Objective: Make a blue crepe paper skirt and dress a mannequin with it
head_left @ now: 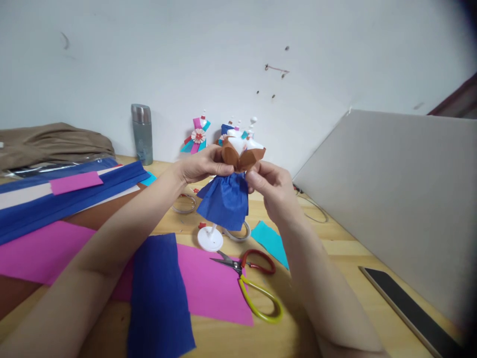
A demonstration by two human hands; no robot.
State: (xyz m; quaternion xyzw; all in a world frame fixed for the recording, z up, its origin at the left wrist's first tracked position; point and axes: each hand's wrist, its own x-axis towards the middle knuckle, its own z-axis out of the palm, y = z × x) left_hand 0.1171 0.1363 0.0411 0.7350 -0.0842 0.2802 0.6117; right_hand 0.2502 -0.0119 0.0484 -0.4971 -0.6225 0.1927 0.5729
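A small white dress form [237, 144] on a round white base [210, 238] is tilted between my hands. It wears a gathered blue skirt [225, 200] and a brown paper top piece [244, 159] wrapped about the bust. My left hand [206, 164] grips the left side of the form at the waist, thumb across the brown piece. On the other side, my right hand [270, 184] pinches near the waist, where brown top and blue skirt meet. Exactly what its fingertips hold is partly hidden.
Red-and-yellow-handled scissors [238, 266] lie open on a pink sheet [212, 293], beside a blue strip [160, 298]. More dressed forms [199, 136] and a bottle [142, 134] stand by the wall. A phone [406, 308] lies right, near a white board [402, 189].
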